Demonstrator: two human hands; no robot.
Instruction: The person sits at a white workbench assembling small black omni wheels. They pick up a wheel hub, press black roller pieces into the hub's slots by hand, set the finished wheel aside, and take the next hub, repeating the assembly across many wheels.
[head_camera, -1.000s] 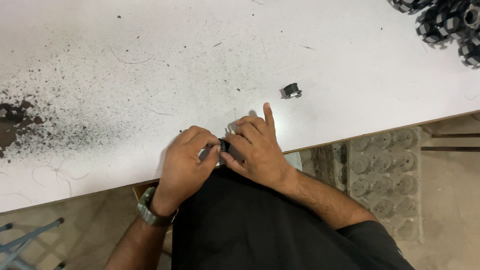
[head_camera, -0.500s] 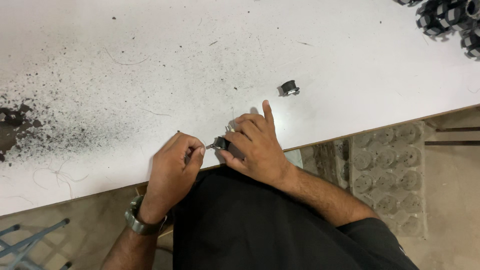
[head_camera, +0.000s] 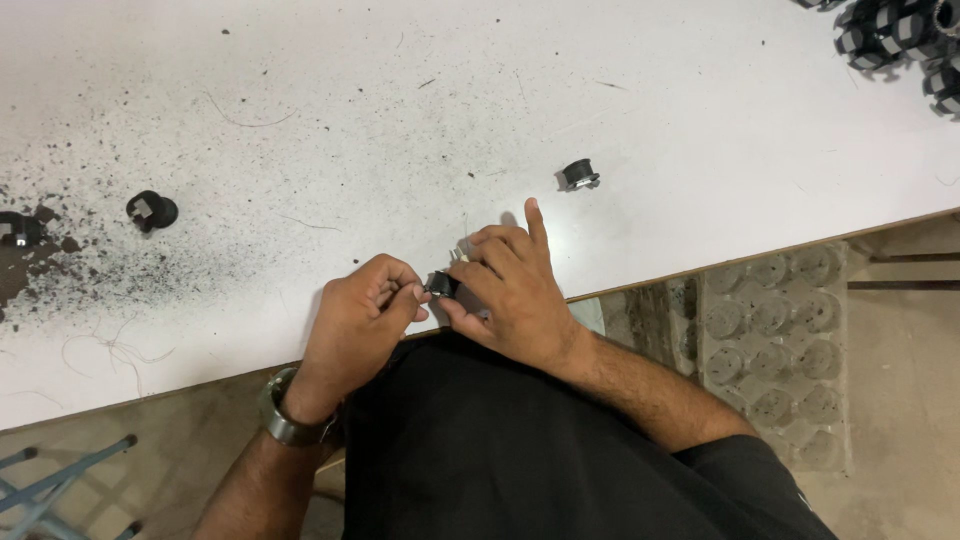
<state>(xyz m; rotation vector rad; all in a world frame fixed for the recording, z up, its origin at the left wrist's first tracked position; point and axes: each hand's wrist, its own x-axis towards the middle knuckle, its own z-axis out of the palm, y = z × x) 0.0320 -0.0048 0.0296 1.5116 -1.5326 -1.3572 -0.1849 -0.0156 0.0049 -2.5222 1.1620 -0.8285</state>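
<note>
Both of my hands meet at the near edge of the white table (head_camera: 400, 120). My right hand (head_camera: 515, 290) grips a small black round part (head_camera: 441, 285) between thumb and fingers, its index finger pointing away from me. My left hand (head_camera: 358, 322), with a metal watch (head_camera: 282, 418) on the wrist, pinches at the same part from the left. Most of the part is hidden by my fingers. I wear a black shirt.
Another small black part (head_camera: 578, 175) lies on the table beyond my right hand. Two more black parts (head_camera: 151, 210) sit at the far left among dark specks and dust. A pile of black-and-white parts (head_camera: 900, 40) fills the top right corner. An embossed tray (head_camera: 765, 340) lies on the floor.
The view has shifted right, bringing the black parts at the left into sight. My left hand has drawn slightly left while still pinching the part; my right hand keeps its grip.
</note>
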